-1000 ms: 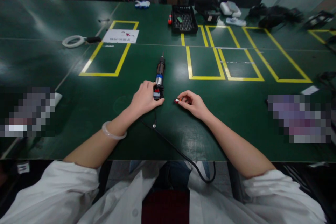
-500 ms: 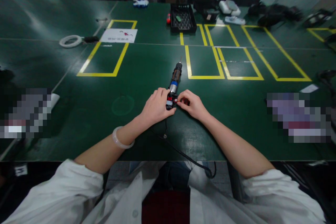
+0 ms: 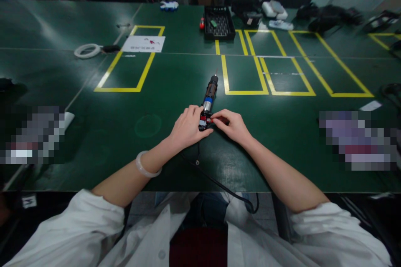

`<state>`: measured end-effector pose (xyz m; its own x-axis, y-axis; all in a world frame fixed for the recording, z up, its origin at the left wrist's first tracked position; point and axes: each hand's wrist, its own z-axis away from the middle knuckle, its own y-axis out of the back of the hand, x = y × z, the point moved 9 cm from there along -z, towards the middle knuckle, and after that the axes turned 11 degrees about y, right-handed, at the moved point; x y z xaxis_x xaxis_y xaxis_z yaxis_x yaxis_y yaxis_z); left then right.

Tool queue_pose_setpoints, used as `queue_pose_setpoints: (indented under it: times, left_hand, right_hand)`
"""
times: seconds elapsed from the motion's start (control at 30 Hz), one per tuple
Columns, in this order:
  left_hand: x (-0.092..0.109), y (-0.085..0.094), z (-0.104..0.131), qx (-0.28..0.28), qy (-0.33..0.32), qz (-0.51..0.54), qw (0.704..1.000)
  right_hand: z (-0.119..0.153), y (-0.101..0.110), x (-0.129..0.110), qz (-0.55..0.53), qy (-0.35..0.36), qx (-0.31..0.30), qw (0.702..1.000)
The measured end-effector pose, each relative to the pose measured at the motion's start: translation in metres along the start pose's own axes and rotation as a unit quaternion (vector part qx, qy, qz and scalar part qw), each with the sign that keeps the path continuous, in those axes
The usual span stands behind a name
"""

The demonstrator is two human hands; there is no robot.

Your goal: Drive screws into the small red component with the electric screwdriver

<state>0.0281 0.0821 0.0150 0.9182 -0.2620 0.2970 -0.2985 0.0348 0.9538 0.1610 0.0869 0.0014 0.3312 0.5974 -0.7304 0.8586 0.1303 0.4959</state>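
An electric screwdriver (image 3: 211, 88) lies on the green table with its thin bit pointing away from me. Its rear part is uncovered, showing a silver motor section, a blue band and red and black parts. My left hand (image 3: 186, 127) is wrapped round the left side of that rear end. From the right, my right hand (image 3: 232, 127) pinches at a tiny red piece on the screwdriver's side; its exact kind is too small to make out. A black cord (image 3: 224, 188) runs from the rear end over the table edge towards my lap.
Yellow tape rectangles mark the table (image 3: 175, 75). A black crate (image 3: 219, 35) with a small green item stands at the back, a red object (image 3: 202, 23) beside it. A white sheet (image 3: 143, 44) and a white coil (image 3: 87, 51) lie back left. Blurred-out items flank both sides.
My right hand's fingers have straightened a little and shifted slightly at the screwdriver's side. My left hand keeps its hold. The whole view has shifted very slightly.
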Motion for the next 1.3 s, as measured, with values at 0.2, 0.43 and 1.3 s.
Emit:
queue_pose_setpoints:
  times: [0.2, 0.43, 1.3]
  left_hand:
    - [0.000, 0.000, -0.007, 0.019, 0.034, -0.030, 0.999]
    - [-0.010, 0.005, -0.011, -0.002, 0.049, -0.044, 0.998]
    - [-0.293, 0.084, -0.061, 0.024, 0.242, -0.068, 0.968]
  right_hand:
    - [0.003, 0.003, 0.004, -0.046, -0.037, 0.013, 0.998]
    - [0.004, -0.003, 0.001, -0.103, -0.032, -0.006, 0.994]
    - [0.007, -0.008, 0.013, -0.068, -0.051, -0.038, 0.996]
